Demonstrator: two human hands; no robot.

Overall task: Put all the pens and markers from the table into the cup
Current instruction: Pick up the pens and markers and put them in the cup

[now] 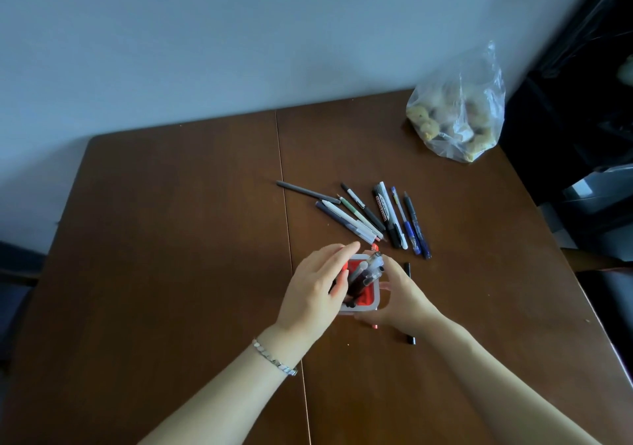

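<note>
A square cup [370, 296], white outside and red inside, stands near the table's middle with several pens [364, 275] upright in it. My left hand [317, 287] hovers over the cup's left rim, fingers spread and touching the pens inside. My right hand [400, 295] wraps the cup's right side. Several pens and markers [376, 217] lie in a loose fan on the table beyond the cup. A black pen [408, 302] lies to the right, mostly hidden under my right hand, and a red tip [375, 326] shows below the cup.
A clear plastic bag [459, 115] with lumpy yellowish items sits at the table's far right corner. The brown table [171, 239] has a seam running down its middle. A wall stands behind it, and dark furniture lies to the right.
</note>
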